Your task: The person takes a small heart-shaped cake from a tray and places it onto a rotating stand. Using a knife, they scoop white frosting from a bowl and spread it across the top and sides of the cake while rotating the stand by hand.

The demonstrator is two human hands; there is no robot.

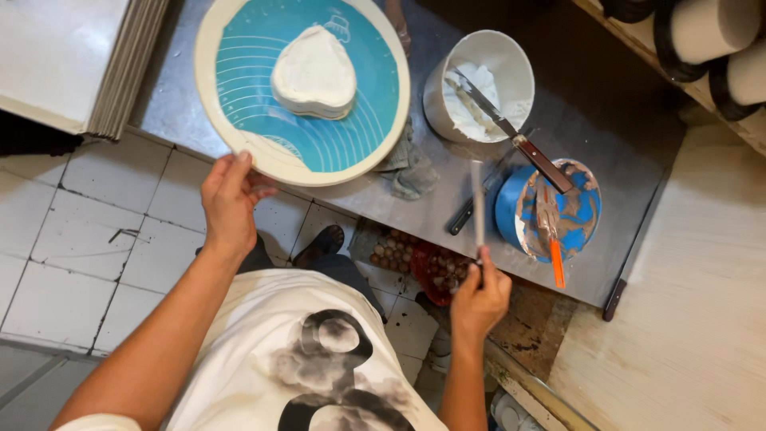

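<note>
From the head view I see my left hand point(230, 203) gripping the turntable point(231, 136) rim at seven o'clock, one heart-shaped white cake point(314, 72) on it; right hand point(479, 297) closed on a spatula point(477, 209), probably; two tubs, white tub point(515, 68), blue tub point(504, 209), at three o'clock

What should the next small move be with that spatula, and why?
Probably bring the spatula in the right hand over to the heart-shaped cake. Its blade points up, clear of the white bucket, while the left hand grips the turntable rim, seemingly ready to turn it.
</note>
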